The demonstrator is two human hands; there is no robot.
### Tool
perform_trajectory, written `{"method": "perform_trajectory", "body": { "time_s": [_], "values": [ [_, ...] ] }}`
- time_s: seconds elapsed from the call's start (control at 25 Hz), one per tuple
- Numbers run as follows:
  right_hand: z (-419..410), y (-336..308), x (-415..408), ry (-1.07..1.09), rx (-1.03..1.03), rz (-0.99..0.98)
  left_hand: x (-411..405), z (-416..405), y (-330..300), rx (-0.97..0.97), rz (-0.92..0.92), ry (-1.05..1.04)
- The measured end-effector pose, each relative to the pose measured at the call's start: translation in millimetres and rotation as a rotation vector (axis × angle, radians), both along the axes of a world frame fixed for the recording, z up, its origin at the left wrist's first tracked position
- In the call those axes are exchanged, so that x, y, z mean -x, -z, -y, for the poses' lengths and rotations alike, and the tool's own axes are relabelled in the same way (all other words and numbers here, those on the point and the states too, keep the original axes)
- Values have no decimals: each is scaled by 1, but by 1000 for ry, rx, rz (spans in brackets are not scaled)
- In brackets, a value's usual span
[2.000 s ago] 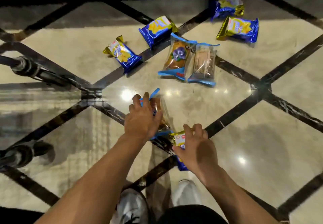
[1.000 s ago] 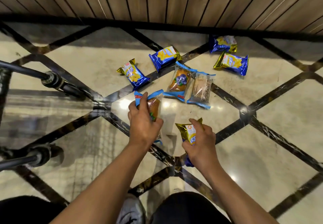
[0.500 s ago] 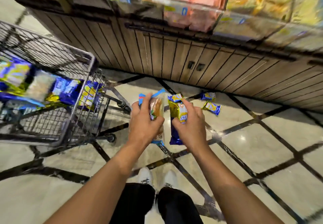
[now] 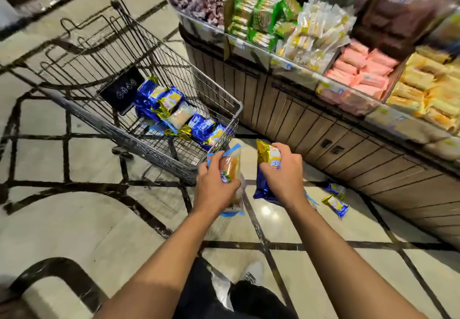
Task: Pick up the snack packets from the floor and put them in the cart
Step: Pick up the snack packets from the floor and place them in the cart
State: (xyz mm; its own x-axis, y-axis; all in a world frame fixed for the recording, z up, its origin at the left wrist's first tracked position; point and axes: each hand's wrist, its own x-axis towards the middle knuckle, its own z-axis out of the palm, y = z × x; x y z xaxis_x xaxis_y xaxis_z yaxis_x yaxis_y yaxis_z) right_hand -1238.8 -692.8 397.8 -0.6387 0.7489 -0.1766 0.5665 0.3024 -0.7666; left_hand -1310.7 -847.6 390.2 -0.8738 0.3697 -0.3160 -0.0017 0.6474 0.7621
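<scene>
My left hand (image 4: 214, 189) grips a clear bread packet with blue ends (image 4: 231, 167), held upright just outside the near corner of the wire cart (image 4: 225, 99). My right hand (image 4: 283, 174) grips a blue and gold snack packet (image 4: 267, 159) beside it, a little to the right. Several blue and gold packets (image 4: 174, 112) lie in the cart's basket. On the floor at the right, beside the wooden counter base, two blue and gold packets (image 4: 336, 201) remain in view.
A display counter (image 4: 323, 109) with bins of wrapped snacks runs along the right. The cart stands on the marble floor to the left of the counter. My feet (image 4: 251, 274) are below my hands. A dark curved object (image 4: 57, 276) sits at bottom left.
I lifted both packets off the floor and the view turned up and left. The cart now lies straight ahead of my hands, and both packets have come closer to its near corner.
</scene>
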Motion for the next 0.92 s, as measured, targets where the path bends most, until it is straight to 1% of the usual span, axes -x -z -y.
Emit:
{"method": "perform_trajectory", "body": {
  "time_s": [0.16,0.36,0.64,0.8,0.92],
  "values": [
    [46,-13,40,-82,-26,-29,35,53,-15,13,-20,-64],
    [117,-21,116,-180,-37,-16,99,123,-24,-13,-77,-183],
    [201,-15,216,-294,-37,-13,176,206,-27,5,-82,-250],
    [228,-14,256,-310,21,-24,209,233,-26,12,-72,-277],
    [234,-13,287,-323,25,-29,241,239,-24,27,-43,-280]
  ]
}}
